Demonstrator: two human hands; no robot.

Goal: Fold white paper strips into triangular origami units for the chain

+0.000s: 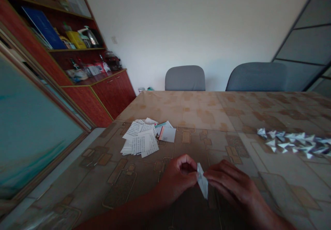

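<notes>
Between my two hands is a small folded piece of paper (202,181), pale and pointed at its lower end. My left hand (178,176) pinches its left side between thumb and forefinger. From the right, the fingertips of my right hand (230,181) press on the same paper near its upper part. Both hands are just over the near middle of the table. A loose pile of cut printed paper pieces (144,140) lies beyond my left hand. Off to the right rests a group of several small folded paper pieces (294,141) with pointed corners.
A patterned cloth (186,106) covers the table. Two grey chairs (184,78) stand at its far edge, before a white wall. To the left are a red-brown cabinet (111,92) with shelves of household things and a glass-panelled door (33,126).
</notes>
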